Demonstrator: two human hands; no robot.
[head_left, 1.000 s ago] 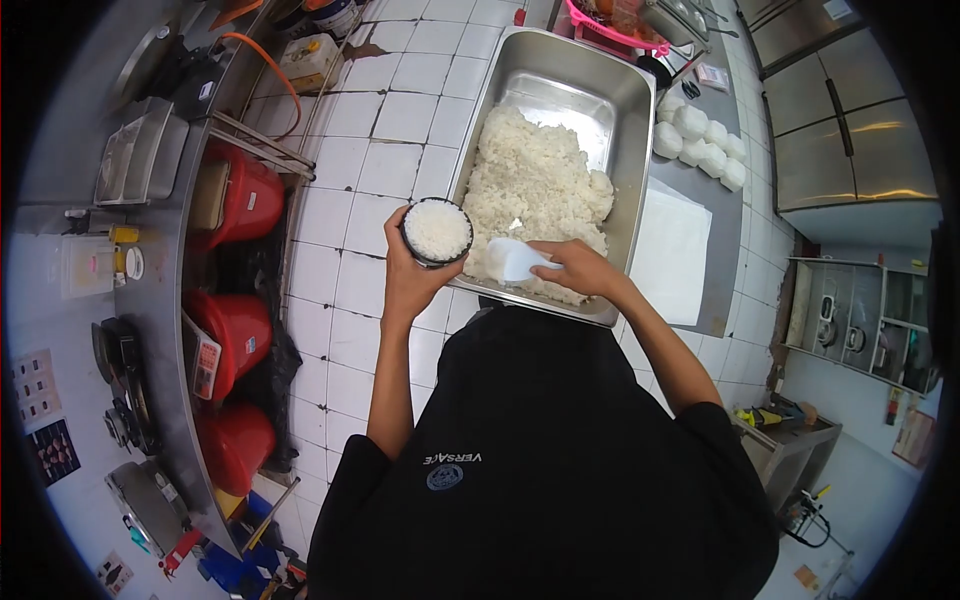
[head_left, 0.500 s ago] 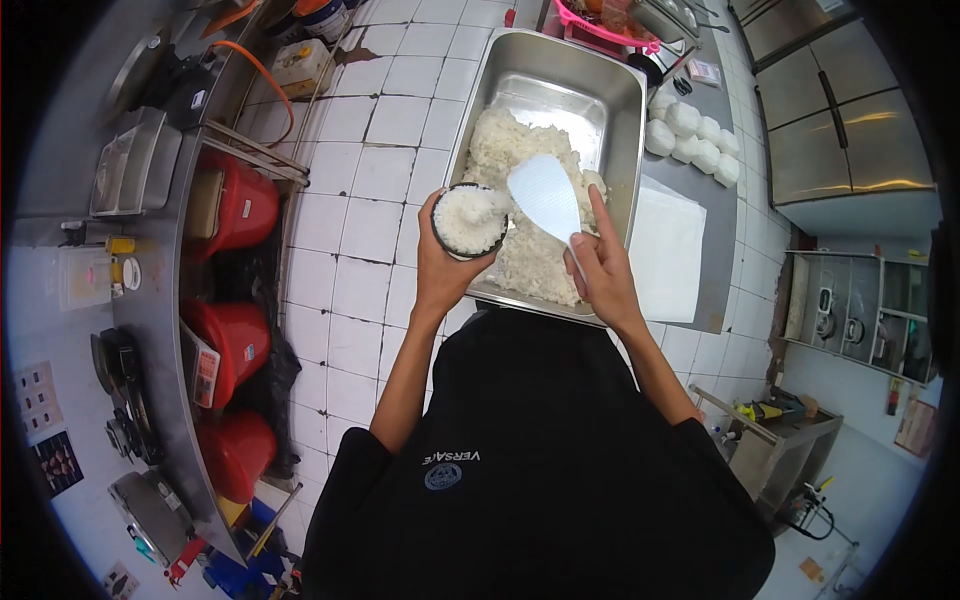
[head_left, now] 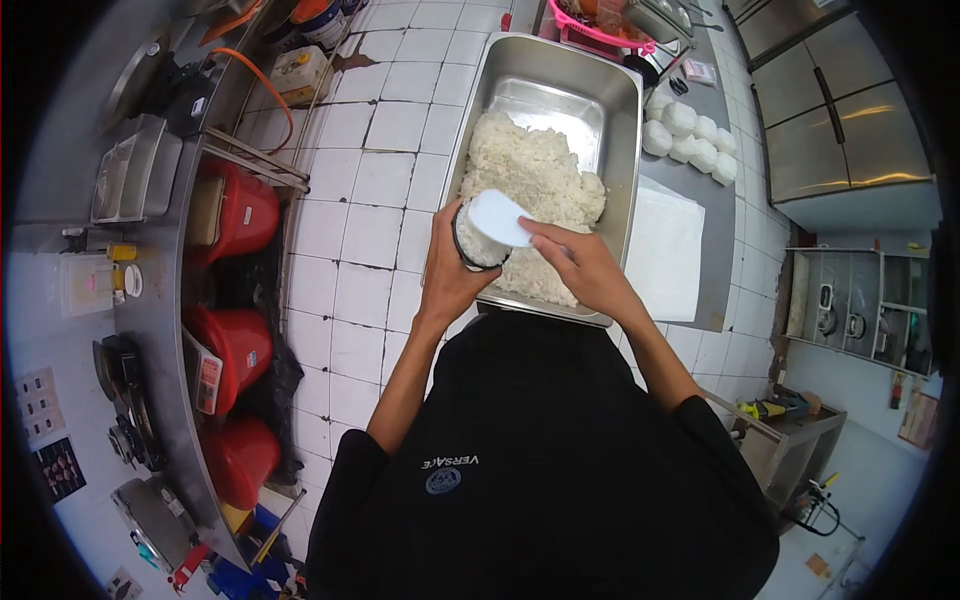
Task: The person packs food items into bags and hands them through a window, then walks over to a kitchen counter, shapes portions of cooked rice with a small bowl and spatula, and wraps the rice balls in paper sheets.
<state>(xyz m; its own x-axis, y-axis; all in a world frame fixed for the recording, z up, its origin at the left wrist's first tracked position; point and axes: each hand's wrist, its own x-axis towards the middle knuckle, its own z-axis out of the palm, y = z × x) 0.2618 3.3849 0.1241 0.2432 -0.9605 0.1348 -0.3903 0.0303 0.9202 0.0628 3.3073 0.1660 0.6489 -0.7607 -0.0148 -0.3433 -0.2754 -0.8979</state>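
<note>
Just inside the curl of the left hand (head_left: 445, 275), clasped round the side by fingers and thumb: a round black bowl (head_left: 484, 266), mouth turned upward and filled with white rice (head_left: 476, 245). Facing that grasp, on its right, pinched at the handle between thumb and fingers of the right hand (head_left: 590, 270): a white paddle (head_left: 500, 218). Reaching leftward from the right grip with the broad blade, over the mouth of the bowl, hiding part of the rice there; cannot tell whether pressed against the grains or held just above.

Below and beyond both hands, a deep steel tray (head_left: 622, 150), set lengthwise away from the body. Inside, ahead of the grips, a broad heap of cooked rice (head_left: 535, 170) over the near and middle parts, with shiny metal showing at the far end.

Right of the right hand, just beside the tray, a white sheet (head_left: 665, 255) flat on a grey table (head_left: 718, 240). Farther ahead of that hand and to its right, on the same table, a cluster of rounded white bundles (head_left: 683, 148). Beyond the tray, farthest ahead of the grips, a pink basket (head_left: 600, 38). Well to the left of the left hand, past white floor tiles (head_left: 365, 235), a row of red tubs (head_left: 240, 350).
</note>
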